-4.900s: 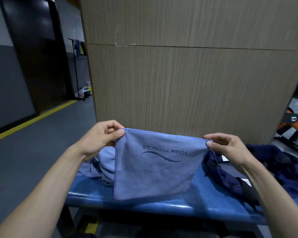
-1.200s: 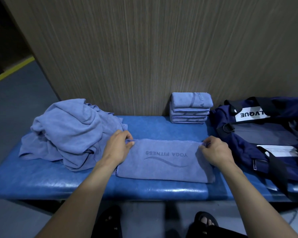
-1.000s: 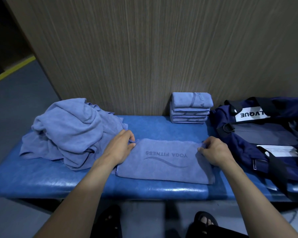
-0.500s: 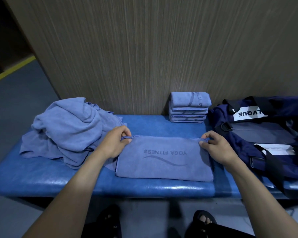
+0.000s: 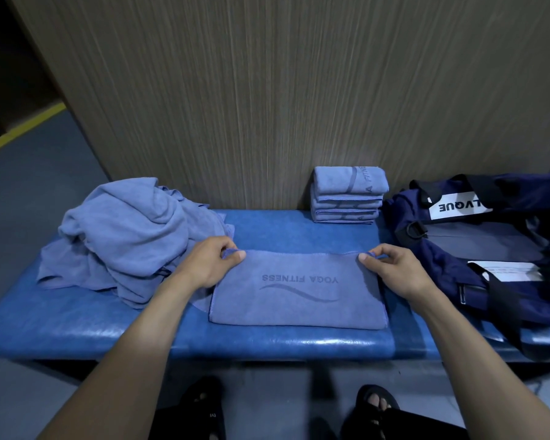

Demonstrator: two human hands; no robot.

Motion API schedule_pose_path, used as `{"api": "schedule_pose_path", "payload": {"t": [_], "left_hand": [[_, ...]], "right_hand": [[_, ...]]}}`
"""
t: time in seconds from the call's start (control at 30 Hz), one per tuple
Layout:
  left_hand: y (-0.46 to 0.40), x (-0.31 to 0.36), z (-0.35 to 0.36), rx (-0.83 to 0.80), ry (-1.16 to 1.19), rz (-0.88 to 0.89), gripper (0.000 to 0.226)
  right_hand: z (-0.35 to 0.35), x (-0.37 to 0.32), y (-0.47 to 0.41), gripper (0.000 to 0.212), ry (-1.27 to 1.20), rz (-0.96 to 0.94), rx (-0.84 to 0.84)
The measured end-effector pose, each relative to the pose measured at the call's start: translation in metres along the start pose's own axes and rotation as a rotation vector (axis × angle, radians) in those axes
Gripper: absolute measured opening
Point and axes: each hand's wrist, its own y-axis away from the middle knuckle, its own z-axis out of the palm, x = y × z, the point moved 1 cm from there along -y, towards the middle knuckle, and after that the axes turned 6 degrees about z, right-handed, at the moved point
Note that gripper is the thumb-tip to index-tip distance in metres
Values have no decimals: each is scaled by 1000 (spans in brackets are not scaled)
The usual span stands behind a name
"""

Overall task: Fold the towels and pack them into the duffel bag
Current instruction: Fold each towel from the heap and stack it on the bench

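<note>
While a half-folded towel lies on a blue bench, two hands pinch its far corners
Left hand and right hand each grip with thumb and fingers; folded stack behind, duffel bag at right

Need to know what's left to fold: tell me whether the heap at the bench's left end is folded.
Not folded. The heap of towels lies crumpled and loose, unlike the squared folded stack.

Bare blue padded bench lies open behind the flat towel. Flanking obstacles: crumpled blue towel heap, folded towel stack, navy duffel bag.
</note>
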Motion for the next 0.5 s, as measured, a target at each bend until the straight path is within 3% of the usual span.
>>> {"api": "schedule_pose_path", "payload": {"t": [0.13, 0.27, 0.3, 0.43, 0.5], "left_hand": [[-4, -2, 1, 95, 13, -78, 37], [-2, 6, 17, 120, -131, -78, 13], [-1, 8, 21, 146, -182, -46, 17], [8, 32, 31, 250, -318, 232, 33], [12, 41, 42, 107, -330, 325, 42]], "right_hand": [[4, -1, -7, 29, -26, 36, 149], [13, -4, -7, 15, 79, 79, 271], [14, -5, -5, 20, 166, 67, 302], [27, -14, 8, 35, 691, -207, 395], [43, -19, 14, 43, 842, -387, 317]]}}
